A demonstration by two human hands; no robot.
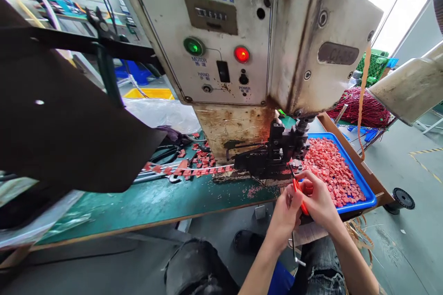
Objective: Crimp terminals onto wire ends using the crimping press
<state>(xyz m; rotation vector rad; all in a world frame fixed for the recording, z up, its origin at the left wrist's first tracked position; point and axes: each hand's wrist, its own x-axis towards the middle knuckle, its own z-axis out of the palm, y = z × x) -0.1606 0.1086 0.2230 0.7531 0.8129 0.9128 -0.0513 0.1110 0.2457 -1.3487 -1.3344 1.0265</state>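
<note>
My left hand (285, 212) is closed, and a thin metal hex key (295, 251) sticks out below it with its bent end down. Beside it, my right hand (321, 200) is closed round a small tool with an orange-red handle (303, 203). That tool's thin dark shaft points up towards the press head (285, 147) of the machine; its tip is too small to make out. The fingers of both hands nearly meet at the handle. Just above them is the metal front of the press (296, 165). A strip with red pieces (194, 171) runs into its left side.
The machine's counter panel (214, 46) shows green and red lights. A blue tray (369, 200) of small pinkish-red pieces stands right, by a cardboard box (346, 147). Wrenches (171, 177) and loose red pieces lie on the green table (145, 212). A dark sheet (69, 124) hangs left.
</note>
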